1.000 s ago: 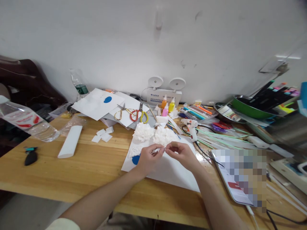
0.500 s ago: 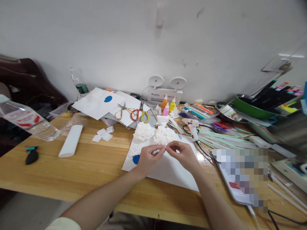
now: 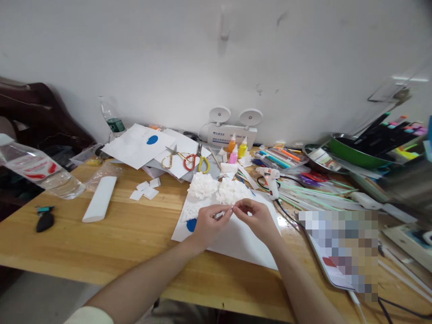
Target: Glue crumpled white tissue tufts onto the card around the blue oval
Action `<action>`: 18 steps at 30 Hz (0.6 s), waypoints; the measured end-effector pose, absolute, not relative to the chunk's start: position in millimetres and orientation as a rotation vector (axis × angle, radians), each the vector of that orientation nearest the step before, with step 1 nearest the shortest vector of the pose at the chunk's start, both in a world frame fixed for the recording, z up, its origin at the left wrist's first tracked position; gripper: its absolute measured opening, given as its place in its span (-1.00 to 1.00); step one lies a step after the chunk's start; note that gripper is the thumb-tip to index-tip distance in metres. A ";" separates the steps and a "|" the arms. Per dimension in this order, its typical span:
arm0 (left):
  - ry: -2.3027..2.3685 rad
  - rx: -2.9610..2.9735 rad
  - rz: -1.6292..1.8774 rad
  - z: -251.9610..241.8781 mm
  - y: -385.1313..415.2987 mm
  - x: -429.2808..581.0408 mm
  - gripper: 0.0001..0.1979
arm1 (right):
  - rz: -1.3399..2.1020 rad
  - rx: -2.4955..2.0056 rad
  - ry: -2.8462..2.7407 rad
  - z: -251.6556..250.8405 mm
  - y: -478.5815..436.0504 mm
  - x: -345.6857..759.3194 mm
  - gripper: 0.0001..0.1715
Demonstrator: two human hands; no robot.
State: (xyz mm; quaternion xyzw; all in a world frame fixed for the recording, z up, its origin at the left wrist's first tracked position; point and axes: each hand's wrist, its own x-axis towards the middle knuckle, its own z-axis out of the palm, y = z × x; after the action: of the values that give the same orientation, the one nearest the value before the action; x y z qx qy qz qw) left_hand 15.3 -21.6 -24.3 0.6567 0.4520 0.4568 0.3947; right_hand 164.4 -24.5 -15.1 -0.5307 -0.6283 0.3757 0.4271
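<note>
My left hand (image 3: 209,225) and my right hand (image 3: 257,218) meet fingertip to fingertip above a white sheet of paper (image 3: 236,238) on the wooden table (image 3: 118,234). Both pinch a small white piece of paper (image 3: 225,210) between thumb and fingers. Just behind the hands lie two fluffy white paper flowers (image 3: 219,188). A blue spot (image 3: 191,224) shows on the sheet beside my left hand.
Scissors (image 3: 184,159), white sheets (image 3: 138,145), small paint bottles (image 3: 236,150), a white glue gun (image 3: 270,180), markers (image 3: 280,157) and straws crowd the back. A plastic bottle (image 3: 40,171) lies at the left. A white strip (image 3: 99,199), paper squares (image 3: 145,190) and a phone (image 3: 330,265) lie nearby.
</note>
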 end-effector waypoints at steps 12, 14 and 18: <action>1.157 1.555 1.183 -20.6 -20.0 13.9 -0.80 | 0.935 -1.277 -1.503 -16.4 -24.1 160.9 -0.72; 1.154 1.557 1.186 -19.1 -20.3 13.8 -0.81 | 0.947 -1.238 -1.502 -16.3 -24.4 160.4 -0.71; 1.120 1.571 1.199 -18.9 -21.0 13.5 -0.81 | 0.961 -1.187 -1.524 -16.4 -24.7 159.3 -0.72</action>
State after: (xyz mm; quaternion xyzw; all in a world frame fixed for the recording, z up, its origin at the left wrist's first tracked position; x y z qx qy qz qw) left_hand 13.5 -21.0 -18.9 0.6272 0.4470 0.4787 0.4215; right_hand 159.3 -24.7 -16.4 -0.4849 -0.6227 0.3924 0.4724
